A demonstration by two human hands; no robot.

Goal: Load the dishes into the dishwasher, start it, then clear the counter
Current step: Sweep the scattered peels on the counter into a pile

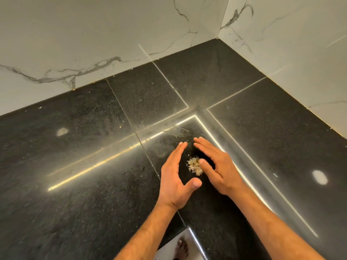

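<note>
Neither grip holds anything: left hand (pixel 175 177) and right hand (pixel 217 166), fingers straight, cup a scrap pile (pixel 195 165) on the desk (pixel 93 184). No dishes in view; probably the final clearing.

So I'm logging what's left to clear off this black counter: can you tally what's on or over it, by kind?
Hands over the counter: 2, the left hand and the right hand, both open
Heaps of pale food scraps, lying between the hands: 1
Dishes: 0
Total: 3
</note>
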